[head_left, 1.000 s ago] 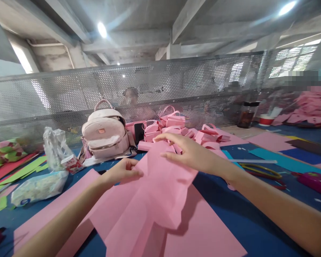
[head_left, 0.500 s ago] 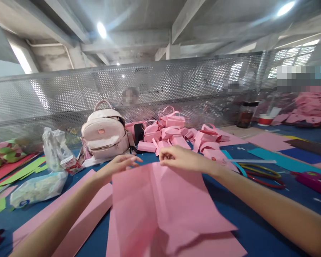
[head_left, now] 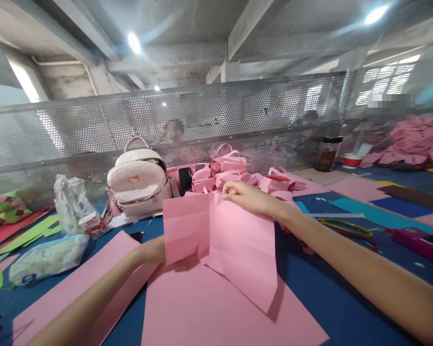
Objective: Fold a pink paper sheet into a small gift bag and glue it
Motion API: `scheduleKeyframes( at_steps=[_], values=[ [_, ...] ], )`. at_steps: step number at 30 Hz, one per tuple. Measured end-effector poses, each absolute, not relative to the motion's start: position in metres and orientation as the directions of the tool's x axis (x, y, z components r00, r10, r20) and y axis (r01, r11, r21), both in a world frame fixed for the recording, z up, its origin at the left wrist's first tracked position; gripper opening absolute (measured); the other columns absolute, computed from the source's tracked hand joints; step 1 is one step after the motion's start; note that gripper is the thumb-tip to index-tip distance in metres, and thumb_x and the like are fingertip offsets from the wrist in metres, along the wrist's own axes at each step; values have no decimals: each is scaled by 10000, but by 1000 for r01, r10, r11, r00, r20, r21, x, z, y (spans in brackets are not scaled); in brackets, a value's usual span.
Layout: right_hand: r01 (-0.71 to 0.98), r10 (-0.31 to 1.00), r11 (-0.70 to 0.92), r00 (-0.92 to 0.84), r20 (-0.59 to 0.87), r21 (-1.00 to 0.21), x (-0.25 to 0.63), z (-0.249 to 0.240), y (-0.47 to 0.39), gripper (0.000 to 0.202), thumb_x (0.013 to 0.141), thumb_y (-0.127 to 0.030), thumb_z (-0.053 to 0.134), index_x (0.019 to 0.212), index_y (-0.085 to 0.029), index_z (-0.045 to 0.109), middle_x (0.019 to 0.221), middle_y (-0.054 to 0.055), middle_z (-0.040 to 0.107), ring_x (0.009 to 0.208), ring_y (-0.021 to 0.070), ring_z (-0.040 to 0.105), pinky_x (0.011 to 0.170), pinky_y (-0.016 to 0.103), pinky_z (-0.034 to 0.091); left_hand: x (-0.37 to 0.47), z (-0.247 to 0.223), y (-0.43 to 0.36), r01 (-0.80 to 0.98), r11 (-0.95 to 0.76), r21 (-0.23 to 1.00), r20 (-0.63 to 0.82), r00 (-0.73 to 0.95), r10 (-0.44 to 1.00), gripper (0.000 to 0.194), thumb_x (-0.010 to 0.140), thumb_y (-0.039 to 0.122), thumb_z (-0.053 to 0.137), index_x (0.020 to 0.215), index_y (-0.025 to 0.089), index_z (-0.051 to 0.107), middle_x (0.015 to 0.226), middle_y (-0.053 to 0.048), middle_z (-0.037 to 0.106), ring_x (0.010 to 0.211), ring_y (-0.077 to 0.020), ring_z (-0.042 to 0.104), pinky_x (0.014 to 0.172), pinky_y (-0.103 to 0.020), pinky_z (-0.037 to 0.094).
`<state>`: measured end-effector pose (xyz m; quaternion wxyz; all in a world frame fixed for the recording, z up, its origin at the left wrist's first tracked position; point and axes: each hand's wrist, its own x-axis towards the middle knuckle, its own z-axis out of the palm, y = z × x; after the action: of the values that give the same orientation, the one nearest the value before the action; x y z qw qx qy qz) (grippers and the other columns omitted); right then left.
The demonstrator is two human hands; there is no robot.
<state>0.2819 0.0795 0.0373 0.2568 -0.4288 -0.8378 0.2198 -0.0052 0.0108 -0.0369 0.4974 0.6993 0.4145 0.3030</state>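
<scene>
A folded pink sheet of paper (head_left: 243, 240) is raised off the table, with crease lines across it and its lower edge hanging free. My right hand (head_left: 240, 193) pinches its top edge near the middle. Behind the sheet's left half goes my left hand (head_left: 156, 249); only the wrist side shows, and the fingers are hidden. Under both lies a larger flat pink sheet (head_left: 216, 307). Another long pink sheet (head_left: 57, 298) lies on the left, beneath my left forearm.
Behind my hands stand a pale pink backpack (head_left: 139, 180) and a pile of pink paper baskets (head_left: 231, 166). On the left are a plastic bag (head_left: 70, 199) and green paper strips (head_left: 25, 235). To the right, a dark jar (head_left: 327, 154) stands before a perforated metal partition (head_left: 274, 110).
The pink sheet has been lifted and tipped up, its lower edge swinging off the table. My left hand has moved down from the top edge to behind the sheet. My right hand keeps its pinch.
</scene>
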Motion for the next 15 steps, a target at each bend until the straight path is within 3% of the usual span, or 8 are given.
scheduleKeyframes(
  at_steps=[4, 8, 12, 15],
  values=[
    [607, 833, 532, -499, 238, -590, 282, 37, 79, 113, 906, -291, 491, 854, -192, 509, 734, -10, 546, 644, 144, 486, 581, 255, 322, -4, -38, 15, 281, -180, 943, 32, 460, 887, 228, 634, 225, 863, 856, 215, 809, 939, -53, 779, 928, -283, 687, 809, -287, 543],
    [600, 827, 535, -516, 224, -594, 281, 39, 77, 103, 869, -282, 497, 808, -201, 481, 711, -22, 515, 654, 145, 478, 597, 258, 323, -15, -44, 25, 200, -154, 968, 96, 273, 957, 342, 735, 410, 810, 1019, 224, 775, 1119, -73, 753, 1166, -317, 622, 992, -364, 492],
    [551, 764, 550, -635, 112, -627, 279, 41, 73, 160, 819, -302, 551, 714, -199, 489, 648, -30, 528, 602, 130, 489, 571, 251, 339, -16, -48, 32, 20, -144, 989, 140, 125, 982, 614, 730, 583, 771, 1178, 171, 691, 1228, -137, 706, 1248, -348, 579, 1014, -433, 496],
    [517, 725, 556, -685, 75, -651, 277, 41, 71, 220, 813, -360, 586, 690, -186, 534, 684, -7, 577, 637, 139, 538, 586, 253, 374, -13, -46, 34, -88, -128, 988, 134, 71, 988, 694, 677, 586, 814, 1205, 163, 658, 1234, -149, 705, 1187, -351, 628, 962, -416, 538]
  ],
)
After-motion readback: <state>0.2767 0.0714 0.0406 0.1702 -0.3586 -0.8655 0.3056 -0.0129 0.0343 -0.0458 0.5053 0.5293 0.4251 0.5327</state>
